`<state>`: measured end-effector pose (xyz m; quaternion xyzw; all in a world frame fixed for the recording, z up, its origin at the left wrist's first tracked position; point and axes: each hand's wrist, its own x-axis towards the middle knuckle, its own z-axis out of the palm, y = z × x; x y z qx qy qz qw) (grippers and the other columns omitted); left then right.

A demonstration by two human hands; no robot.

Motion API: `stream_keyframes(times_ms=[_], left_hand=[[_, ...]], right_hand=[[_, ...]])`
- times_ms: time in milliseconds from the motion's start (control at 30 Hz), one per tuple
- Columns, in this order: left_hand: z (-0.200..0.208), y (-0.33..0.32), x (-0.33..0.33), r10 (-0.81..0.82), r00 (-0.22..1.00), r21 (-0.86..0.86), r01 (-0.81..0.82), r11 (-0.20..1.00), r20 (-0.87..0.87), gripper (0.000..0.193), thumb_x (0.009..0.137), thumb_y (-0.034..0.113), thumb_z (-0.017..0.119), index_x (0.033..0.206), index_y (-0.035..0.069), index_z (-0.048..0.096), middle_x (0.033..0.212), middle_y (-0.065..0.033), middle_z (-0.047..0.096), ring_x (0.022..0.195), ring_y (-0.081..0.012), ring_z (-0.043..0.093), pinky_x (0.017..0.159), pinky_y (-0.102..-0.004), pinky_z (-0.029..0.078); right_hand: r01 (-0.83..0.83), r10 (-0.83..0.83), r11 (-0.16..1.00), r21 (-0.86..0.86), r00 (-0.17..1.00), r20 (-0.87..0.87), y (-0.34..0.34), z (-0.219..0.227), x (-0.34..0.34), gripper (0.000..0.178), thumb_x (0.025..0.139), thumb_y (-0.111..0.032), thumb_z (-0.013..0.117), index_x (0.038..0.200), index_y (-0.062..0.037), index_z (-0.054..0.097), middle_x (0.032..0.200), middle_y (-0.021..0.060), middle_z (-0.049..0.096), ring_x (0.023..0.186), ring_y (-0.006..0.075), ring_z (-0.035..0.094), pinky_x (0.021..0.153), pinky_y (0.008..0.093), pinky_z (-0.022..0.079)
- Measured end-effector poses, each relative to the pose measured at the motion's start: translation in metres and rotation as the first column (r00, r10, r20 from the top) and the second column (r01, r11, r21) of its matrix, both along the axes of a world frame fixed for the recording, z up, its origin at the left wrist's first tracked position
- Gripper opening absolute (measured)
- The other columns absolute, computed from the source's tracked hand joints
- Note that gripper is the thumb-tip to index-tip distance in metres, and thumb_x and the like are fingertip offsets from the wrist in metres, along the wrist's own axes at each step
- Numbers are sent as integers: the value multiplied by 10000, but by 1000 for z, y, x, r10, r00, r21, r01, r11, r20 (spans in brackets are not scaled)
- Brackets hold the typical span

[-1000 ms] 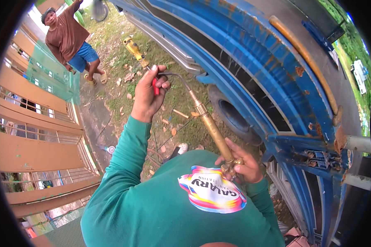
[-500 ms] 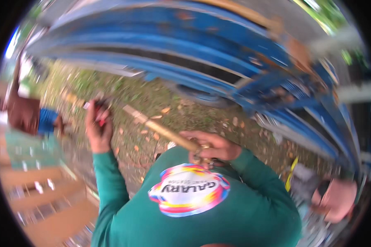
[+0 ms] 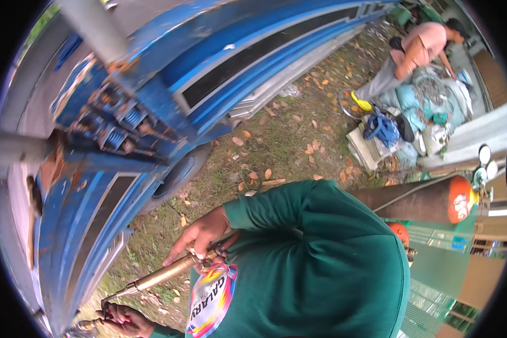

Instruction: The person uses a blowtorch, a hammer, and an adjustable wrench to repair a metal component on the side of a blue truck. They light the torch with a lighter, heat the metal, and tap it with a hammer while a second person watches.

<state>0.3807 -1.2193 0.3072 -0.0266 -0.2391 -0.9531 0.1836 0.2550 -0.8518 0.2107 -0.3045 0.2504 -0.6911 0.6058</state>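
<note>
My right hand (image 3: 203, 234) wraps round the rear of a long brass gas torch handle (image 3: 158, 276), near its valve knobs, close against my shirt. The handle slants down to the lower left, and its narrow front end comes close to my left hand (image 3: 124, 321). That hand is closed on a small dark item with a brass end (image 3: 88, 325), low at the lower left. Whether the torch handle touches this item I cannot tell, and the fingers hide part of it.
A blue, rusty vehicle body (image 3: 191, 73) with a wheel (image 3: 183, 172) stands ahead and left. Gas cylinders, one brown with an orange top (image 3: 411, 200), lie at right. A person (image 3: 422, 48) bends over sacks (image 3: 428, 101) at upper right. Dry leaves litter the ground.
The view has swung round to the right, bringing the cylinders and sacks in. My hands are nearer each other, and the item in my left hand is now close to the torch handle's front end.
</note>
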Motion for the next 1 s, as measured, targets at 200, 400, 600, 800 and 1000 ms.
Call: stream_keyframes(times_ms=[200, 400, 600, 800, 1000], left_hand=[[5, 35, -42, 15, 998, -60, -12, 998, 59, 273, 948, 181, 656, 758, 92, 481, 741, -14, 379, 585, -125, 378, 507, -260, 341], [25, 91, -47, -87, 995, -143, 92, 985, 40, 340, 930, 293, 693, 737, 104, 487, 793, -15, 389, 585, -125, 388, 504, -253, 343], [54, 155, -62, -217, 949, -499, 77, 863, -229, 305, 969, 334, 632, 789, 99, 559, 941, -41, 535, 602, -113, 420, 507, -250, 358], [73, 190, -114, -558, 760, -598, 287, 748, -333, 287, 938, 368, 634, 895, 86, 667, 960, -32, 637, 614, -162, 490, 515, -285, 397], [87, 294, -159, -701, 539, -687, 279, 671, -467, 402, 921, 504, 620, 982, 109, 669, 1013, -122, 656, 693, -234, 628, 560, -366, 540]], right_hand=[[89, -89, 996, -2, 994, 58, 48, -9, 7, 850, 757, 7, 547, 1560, -151, 319, 1006, 182, 695, 572, 171, 640, 481, 291, 530], [113, -112, 990, -82, 993, 25, 99, -22, 13, 816, 826, -31, 587, 1572, -128, 271, 1030, 216, 698, 606, 168, 655, 521, 278, 544], [159, -161, 969, -191, 987, 9, 159, -10, 37, 760, 938, -211, 644, 1570, -83, 242, 1019, 244, 706, 621, 163, 663, 510, 243, 525], [386, -374, 887, -253, 922, 96, 194, -12, 88, 811, 915, -294, 699, 1546, -16, 272, 1000, 275, 701, 683, 184, 690, 503, 257, 531], [519, -530, 810, -273, 847, 37, 260, -23, 102, 840, 868, -269, 750, 1529, 1, 308, 1004, 279, 694, 692, 194, 691, 535, 263, 550]])
